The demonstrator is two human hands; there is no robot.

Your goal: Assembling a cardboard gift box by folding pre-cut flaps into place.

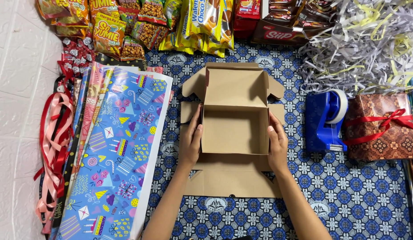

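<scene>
Box: the flat-cut cardboard box (235, 129) lies mid-cloth on the blue patterned cloth (357, 195), side walls raised, lid flap up behind, front flap flat toward the person.
Left hand (191, 142): fingers flat and spread against the left wall's outside; pressing, not clasping.
Right hand (277, 144): likewise flat on the right wall.
Doing it well: I'd judge even pressure from both palms keeps the walls square; press low near the creases so the card folds cleanly.
Nearby: gift wrap sheets (122, 151) to the left; blue tape dispenser (325, 120) to the right, apart from the box.
</scene>
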